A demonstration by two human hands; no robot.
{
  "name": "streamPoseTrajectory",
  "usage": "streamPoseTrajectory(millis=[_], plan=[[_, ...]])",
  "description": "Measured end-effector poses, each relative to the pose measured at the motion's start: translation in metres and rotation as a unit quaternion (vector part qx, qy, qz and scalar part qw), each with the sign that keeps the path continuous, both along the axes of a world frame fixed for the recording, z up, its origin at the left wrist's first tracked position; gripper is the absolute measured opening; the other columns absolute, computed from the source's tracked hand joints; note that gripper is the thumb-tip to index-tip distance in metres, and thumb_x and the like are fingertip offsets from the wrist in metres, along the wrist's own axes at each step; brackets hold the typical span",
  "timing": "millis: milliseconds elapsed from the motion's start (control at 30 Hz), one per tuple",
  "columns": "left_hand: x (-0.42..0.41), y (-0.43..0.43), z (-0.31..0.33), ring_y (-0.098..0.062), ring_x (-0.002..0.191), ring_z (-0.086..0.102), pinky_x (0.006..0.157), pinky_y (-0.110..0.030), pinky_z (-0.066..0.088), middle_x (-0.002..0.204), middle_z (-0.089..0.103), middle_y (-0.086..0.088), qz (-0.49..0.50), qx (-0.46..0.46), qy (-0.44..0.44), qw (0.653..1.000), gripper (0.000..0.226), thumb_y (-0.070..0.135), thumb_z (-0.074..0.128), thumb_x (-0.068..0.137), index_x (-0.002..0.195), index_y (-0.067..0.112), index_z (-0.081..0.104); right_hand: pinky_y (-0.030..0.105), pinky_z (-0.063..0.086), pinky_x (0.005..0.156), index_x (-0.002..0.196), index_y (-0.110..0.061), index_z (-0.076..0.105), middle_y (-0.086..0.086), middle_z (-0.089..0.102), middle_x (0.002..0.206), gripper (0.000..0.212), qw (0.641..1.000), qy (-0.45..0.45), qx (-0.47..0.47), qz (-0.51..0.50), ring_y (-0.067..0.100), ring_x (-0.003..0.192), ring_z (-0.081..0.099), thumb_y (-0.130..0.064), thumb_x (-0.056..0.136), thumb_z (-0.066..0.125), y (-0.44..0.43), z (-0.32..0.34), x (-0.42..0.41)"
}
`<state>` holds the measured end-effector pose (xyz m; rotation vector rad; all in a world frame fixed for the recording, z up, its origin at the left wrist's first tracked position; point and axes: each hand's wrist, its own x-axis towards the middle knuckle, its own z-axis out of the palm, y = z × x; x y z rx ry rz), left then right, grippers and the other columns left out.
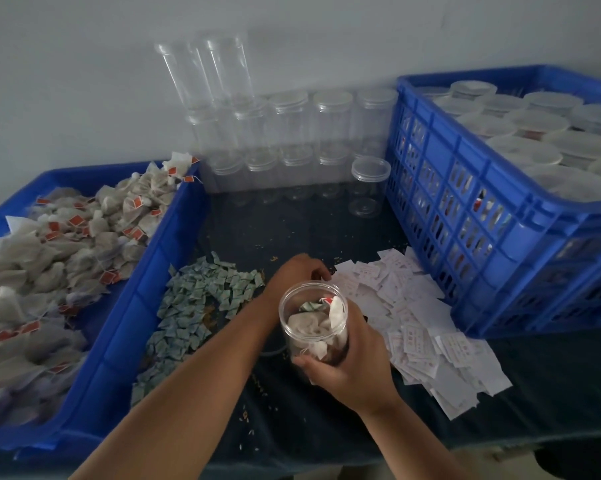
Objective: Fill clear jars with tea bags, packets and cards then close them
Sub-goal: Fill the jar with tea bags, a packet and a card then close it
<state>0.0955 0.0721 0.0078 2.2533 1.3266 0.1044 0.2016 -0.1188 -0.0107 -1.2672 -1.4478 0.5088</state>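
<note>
Your right hand (351, 368) grips the clear jar (285, 320) low on its wall, fingers wrapped round it; the jar is lidless, held just above the table (551, 382) near the front middle, mouth tilted toward you; inside are tea bags (306, 323), one red tag and a green packet at the top.

Your left hand (297, 271) sits just behind the jar at the edge of the white cards (413, 317), fingers curled down; whether it pinches a card I cannot tell.

Green packets (195, 306) are spread left of the jar; loose tea bags (67, 254) fill the blue bin (143, 292) on the left; the blue crate (465, 202) on the right holds lidded jars (534, 126); empty jars (292, 133) are stacked against the wall.
</note>
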Motion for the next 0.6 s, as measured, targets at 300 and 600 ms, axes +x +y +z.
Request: streamPoseTrajectory(millis=[300,600], plan=[[-0.031,-0.021,0.02,0.007,0.079,0.072,0.074,-0.01,0.055,0.09,0.078,0.017,0.082,-0.014,-0.116,0.99,0.024,0.021,0.08,0.092,0.116,0.026,0.082,0.035,0.065,0.082,0.134,-0.027,0.06,-0.022,0.073,0.115,0.077,1.0,-0.007,-0.016,-0.013,0.001,0.106,0.072,-0.06,0.07,0.087,-0.001,-0.001,0.0],[-0.085,-0.056,0.105,0.008,0.072,0.07,0.057,-0.007,0.05,0.088,0.078,0.022,0.15,-0.041,-0.318,0.935,0.001,0.037,0.082,0.094,0.095,0.038,0.081,0.032,0.064,0.079,0.131,-0.024,0.062,-0.023,0.073,0.112,0.073,1.0,-0.019,-0.015,-0.018,-0.002,0.103,0.072,-0.062,0.072,0.084,-0.001,0.0,-0.001]])
